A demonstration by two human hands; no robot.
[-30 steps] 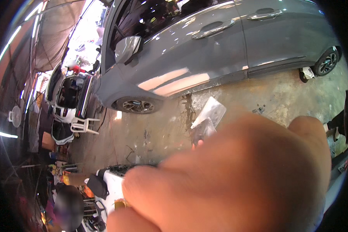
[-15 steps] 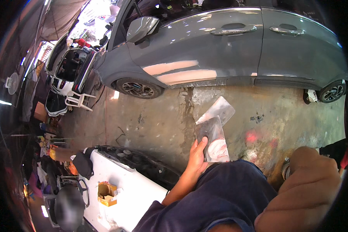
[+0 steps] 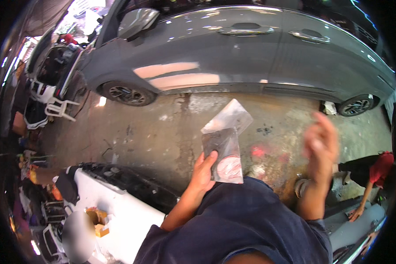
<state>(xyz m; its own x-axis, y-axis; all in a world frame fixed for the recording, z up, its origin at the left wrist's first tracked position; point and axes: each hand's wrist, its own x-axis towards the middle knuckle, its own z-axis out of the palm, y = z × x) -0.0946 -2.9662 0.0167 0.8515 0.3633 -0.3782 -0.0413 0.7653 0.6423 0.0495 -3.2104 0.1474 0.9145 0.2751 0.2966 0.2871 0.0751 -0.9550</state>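
My left hand [image 3: 201, 174] grips a thin dark-grey plate [image 3: 222, 140], its thumb lying over the face. A round smear of pinkish-white paste [image 3: 229, 168] covers the plate's near end. Past its far end, and partly overlapped by it, shows a second thin plate [image 3: 229, 115], paler and streaked white; how the two are joined or held is hidden. To the right, my right hand [image 3: 322, 143] is raised above the floor, apart from both plates. Motion smears its fingers, and I make out nothing in it.
A grey car [image 3: 246, 57] with pale pink patches low on its door stands across the far side. A white panel [image 3: 136, 207] bearing a yellow carton [image 3: 102, 230] lies at lower left. A white plastic chair [image 3: 61, 108] stands far left. Another person in red [image 3: 380, 169] reaches down at right.
My right hand has come up into view at the right; before, only its arm showed at lower right. The left hand still holds the plate. The view has turned right, showing more of the other person.
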